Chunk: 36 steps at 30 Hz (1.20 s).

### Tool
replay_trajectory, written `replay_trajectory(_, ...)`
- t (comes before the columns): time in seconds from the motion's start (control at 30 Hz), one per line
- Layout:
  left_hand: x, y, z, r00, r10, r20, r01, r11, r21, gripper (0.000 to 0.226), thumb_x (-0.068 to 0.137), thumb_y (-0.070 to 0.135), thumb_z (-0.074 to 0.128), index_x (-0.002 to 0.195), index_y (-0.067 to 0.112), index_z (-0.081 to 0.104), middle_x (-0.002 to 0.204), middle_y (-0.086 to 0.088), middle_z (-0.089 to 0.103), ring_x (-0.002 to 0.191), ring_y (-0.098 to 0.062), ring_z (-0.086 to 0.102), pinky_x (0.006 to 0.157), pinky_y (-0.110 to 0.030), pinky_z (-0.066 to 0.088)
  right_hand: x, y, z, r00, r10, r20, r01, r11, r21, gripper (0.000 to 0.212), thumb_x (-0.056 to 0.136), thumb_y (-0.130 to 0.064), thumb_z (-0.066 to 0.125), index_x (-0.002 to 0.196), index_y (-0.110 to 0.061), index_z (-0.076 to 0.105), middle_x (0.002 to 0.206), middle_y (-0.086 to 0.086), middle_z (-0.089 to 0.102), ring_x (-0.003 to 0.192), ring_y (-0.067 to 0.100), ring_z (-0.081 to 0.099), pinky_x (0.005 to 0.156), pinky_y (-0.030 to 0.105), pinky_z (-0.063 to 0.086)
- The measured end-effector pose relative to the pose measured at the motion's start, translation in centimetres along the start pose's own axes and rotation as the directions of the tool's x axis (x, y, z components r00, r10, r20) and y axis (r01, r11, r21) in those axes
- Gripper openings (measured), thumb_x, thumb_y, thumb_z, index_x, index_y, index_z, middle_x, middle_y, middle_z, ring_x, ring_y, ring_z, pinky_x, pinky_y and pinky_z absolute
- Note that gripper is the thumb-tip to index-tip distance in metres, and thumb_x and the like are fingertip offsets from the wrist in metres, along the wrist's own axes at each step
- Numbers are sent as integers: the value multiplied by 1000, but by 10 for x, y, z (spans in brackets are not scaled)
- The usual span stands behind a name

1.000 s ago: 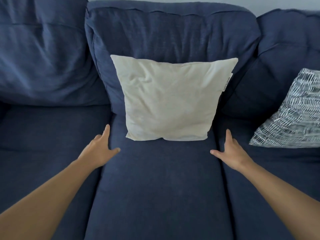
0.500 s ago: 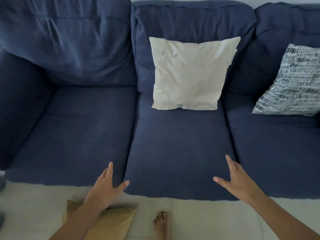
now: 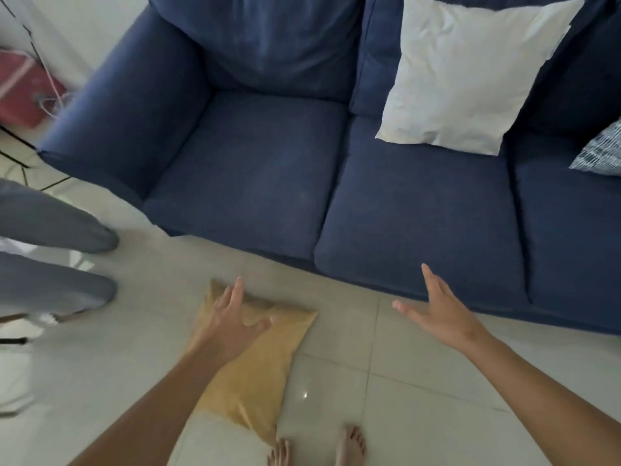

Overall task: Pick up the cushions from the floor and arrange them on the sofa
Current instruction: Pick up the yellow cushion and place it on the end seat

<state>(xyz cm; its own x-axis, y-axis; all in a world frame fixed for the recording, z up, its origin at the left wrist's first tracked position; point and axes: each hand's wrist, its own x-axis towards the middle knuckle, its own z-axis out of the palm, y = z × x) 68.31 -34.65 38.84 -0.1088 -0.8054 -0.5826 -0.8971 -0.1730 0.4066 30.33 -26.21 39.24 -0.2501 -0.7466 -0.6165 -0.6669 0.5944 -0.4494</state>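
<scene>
A yellow cushion (image 3: pixel 255 375) lies flat on the tiled floor in front of the dark blue sofa (image 3: pixel 268 183). My left hand (image 3: pixel 233 326) hovers over the cushion's far end, fingers spread, holding nothing. My right hand (image 3: pixel 440 314) is open in the air to the right, over the floor near the sofa's front edge. A white cushion (image 3: pixel 470 72) leans against the middle backrest. A blue-and-white patterned cushion (image 3: pixel 601 153) shows at the right edge of the sofa.
Another person's grey-trousered legs (image 3: pixel 50 253) stand on the floor at the left. A red box (image 3: pixel 23 92) sits beyond the sofa's left armrest. My bare feet (image 3: pixel 319 449) are at the bottom, by the yellow cushion's near corner.
My view has swung down and left from the sofa to the floor. Both hands have drawn back from the white cushion; the left one now reaches over the yellow cushion.
</scene>
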Motion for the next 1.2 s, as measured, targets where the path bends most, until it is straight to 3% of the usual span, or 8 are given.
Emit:
replay_trajectory(0.13,-19,-49,-5,1000,-6,-28,6,1000,0,116,80,71,66,164,23,1,171,-1,13,155,-22,18,120,-47,29,-1,-40,52,997,-52,51,55,997,-61,114,80,-75,58,161,-28,-8,171,5,3,157,18,2,122,48,20)
replay_trajectory(0.3,-25,-118,-10,1000,-25,-14,25,1000,8,112,85,65,66,163,21,0,171,-1,11,155,-23,17,117,-47,29,-5,-97,128,990,-69,122,86,987,-135,114,81,-76,57,161,-30,-9,171,7,1,157,22,6,119,49,22)
replay_trajectory(0.63,7,-245,16,998,-26,54,20,995,100,122,74,81,61,163,22,3,170,-6,15,154,-26,17,120,-50,27,28,-154,269,985,-71,155,108,965,-239,115,78,-81,54,160,-32,-9,170,15,-5,156,31,-1,121,53,18)
replay_trajectory(0.77,40,-293,54,992,-89,90,79,990,114,135,57,97,46,162,25,1,169,-5,18,152,-27,22,117,-53,32,68,-149,327,983,-47,178,90,966,-242,116,77,-83,54,160,-33,-10,169,17,-5,156,32,-3,121,54,19)
replay_trajectory(1.0,152,-371,119,981,-179,74,164,971,176,122,74,81,62,163,27,-1,171,-10,10,156,-29,15,118,-51,29,155,-92,456,974,49,222,-2,978,-209,111,75,-81,59,156,-49,-11,168,21,-10,154,42,-3,118,56,23)
replay_trajectory(1.1,200,-402,146,972,-228,62,216,964,158,124,72,83,63,162,32,-4,171,-12,4,157,-31,7,120,-54,25,185,-62,504,968,159,192,-144,985,-89,116,72,-77,66,153,-53,-14,167,25,-8,153,46,4,118,54,24)
replay_trajectory(1.2,232,-422,173,951,-299,79,296,954,49,136,59,88,68,160,40,-8,171,-16,1,157,-37,5,120,-60,23,199,-30,541,934,275,227,-305,946,110,130,63,-79,71,150,-53,-22,167,24,3,150,44,23,117,48,29)
